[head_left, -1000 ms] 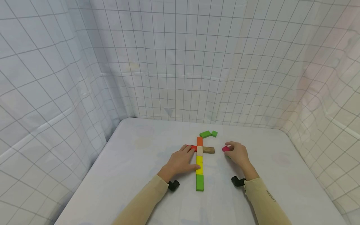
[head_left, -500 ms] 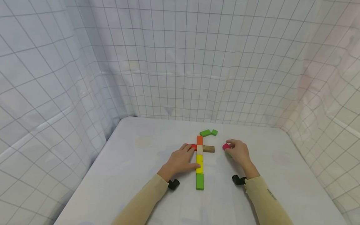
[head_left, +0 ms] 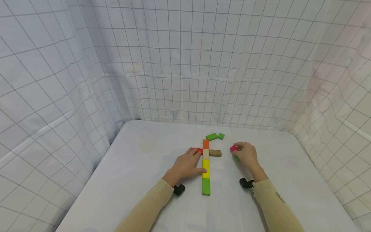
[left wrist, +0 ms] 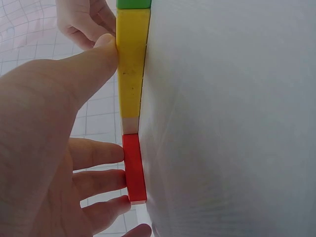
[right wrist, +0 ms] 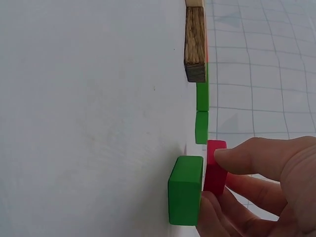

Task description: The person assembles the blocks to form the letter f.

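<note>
White cloth covers the bench, smooth, faint pale blotches. White sheeting ruled with a thin dark grid hangs on three sides as the walls.

Head view: blocks lie flat in a cross near mid-bench. Column from far to near: orange block, pale block, yellow block, green block. Red block forms the left arm of the cross, brown wooden block the right arm. Two loose green blocks lie just beyond the orange one.

Left hand rests flat and relaxed beside the column, grasping nothing. Right hand is right of the cross, apart from it, fingers curled round a magenta block; a green sliver shows under the hand.

Left wrist view adds: thumb tip touches the side of the yellow block; straight fingertips touch the red block.

Right wrist view adds: the sliver is a short green block on the cloth, just beside the magenta block, which is pinched between thumb and fingers of the right hand. Whether the two blocks touch cannot be told. Brown block's end grain shows here.

No containers in sight.
</note>
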Tool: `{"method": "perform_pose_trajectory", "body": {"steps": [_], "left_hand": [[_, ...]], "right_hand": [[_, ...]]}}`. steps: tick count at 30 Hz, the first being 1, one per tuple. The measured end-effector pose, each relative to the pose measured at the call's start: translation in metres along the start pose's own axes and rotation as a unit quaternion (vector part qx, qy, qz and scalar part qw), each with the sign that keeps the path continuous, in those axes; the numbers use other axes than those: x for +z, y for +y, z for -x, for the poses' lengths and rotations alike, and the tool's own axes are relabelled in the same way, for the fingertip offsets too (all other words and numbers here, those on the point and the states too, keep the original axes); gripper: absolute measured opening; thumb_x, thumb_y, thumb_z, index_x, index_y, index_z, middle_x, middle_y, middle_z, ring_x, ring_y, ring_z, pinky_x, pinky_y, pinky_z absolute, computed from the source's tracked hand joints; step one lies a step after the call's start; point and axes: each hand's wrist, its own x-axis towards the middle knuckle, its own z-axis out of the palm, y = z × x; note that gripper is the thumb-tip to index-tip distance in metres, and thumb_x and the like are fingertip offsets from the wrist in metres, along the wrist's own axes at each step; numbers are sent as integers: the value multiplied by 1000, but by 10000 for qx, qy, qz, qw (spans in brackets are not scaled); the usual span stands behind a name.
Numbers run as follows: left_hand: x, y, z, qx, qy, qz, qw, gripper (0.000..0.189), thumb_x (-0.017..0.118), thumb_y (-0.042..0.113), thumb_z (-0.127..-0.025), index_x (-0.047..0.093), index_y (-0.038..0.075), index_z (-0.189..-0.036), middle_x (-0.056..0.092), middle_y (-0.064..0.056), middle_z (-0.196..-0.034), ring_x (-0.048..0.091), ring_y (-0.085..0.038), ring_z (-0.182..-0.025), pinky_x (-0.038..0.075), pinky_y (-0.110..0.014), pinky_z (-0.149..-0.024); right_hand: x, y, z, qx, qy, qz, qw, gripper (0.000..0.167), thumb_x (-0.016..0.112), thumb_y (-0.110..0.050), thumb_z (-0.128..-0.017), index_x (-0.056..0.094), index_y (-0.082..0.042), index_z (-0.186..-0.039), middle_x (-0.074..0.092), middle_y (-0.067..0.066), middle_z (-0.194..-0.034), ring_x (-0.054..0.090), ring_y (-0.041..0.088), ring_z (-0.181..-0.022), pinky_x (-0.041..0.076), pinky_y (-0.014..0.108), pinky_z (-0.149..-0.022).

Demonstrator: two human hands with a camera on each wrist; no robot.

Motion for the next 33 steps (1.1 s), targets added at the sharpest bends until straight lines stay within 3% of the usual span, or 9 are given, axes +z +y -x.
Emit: {"method": "perform_pose_trajectory", "body": {"steps": [17, 33], "left_hand": [[-4, 2, 1, -29, -92, 43, 9999, 93, 53, 77, -87, 44, 12, -153, 38, -8, -158, 31, -29, -147, 42, -45, -108], [-3, 1, 2, 8, -46, 14, 10000, 92, 53, 77, -87, 45, 13, -152, 39, -7, -157, 32, -28, -146, 43, -44, -108]], "right_hand": [[-6, -1, -16, 146, -40, -263, 9995, 42, 69, -7, -87, 67, -1, -128, 67, 21, -120, 63, 35, -105, 55, 46, -84], [4, -1, -37, 328, -35, -334, 9989, 41, 71, -12, -88, 67, -2, -128, 66, 21, -123, 61, 35, -109, 53, 47, -89]]}}
